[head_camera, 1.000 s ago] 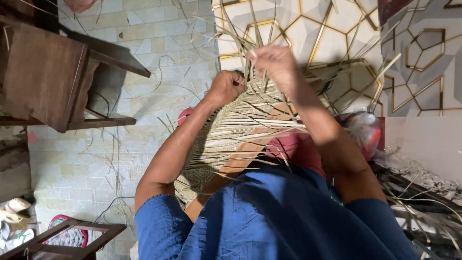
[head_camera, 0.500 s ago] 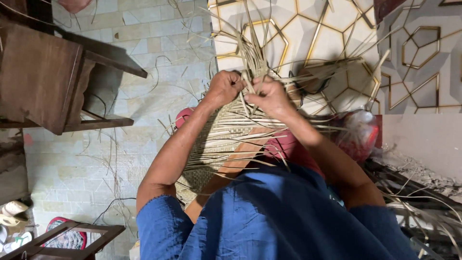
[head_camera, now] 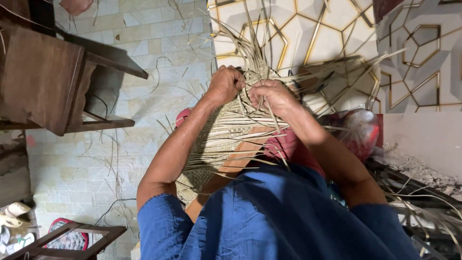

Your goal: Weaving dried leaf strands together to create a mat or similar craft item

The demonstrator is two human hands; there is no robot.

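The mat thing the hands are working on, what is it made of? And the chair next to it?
The woven mat looks like thin, flat, dried plant strips, perhaps bamboo or palm: pale tan, matte, crossing over and under. Loose strips fan out past the left hand and right hand, both closed on them. The chair looks like dark brown wood with a dull finish, its boards and rails plain to see.

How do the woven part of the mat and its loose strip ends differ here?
The woven mat section is flat, tight and checkered across the lap; the loose strips fan out unwoven and splayed beyond the left hand and right hand. Both are the same pale straw-coloured material.
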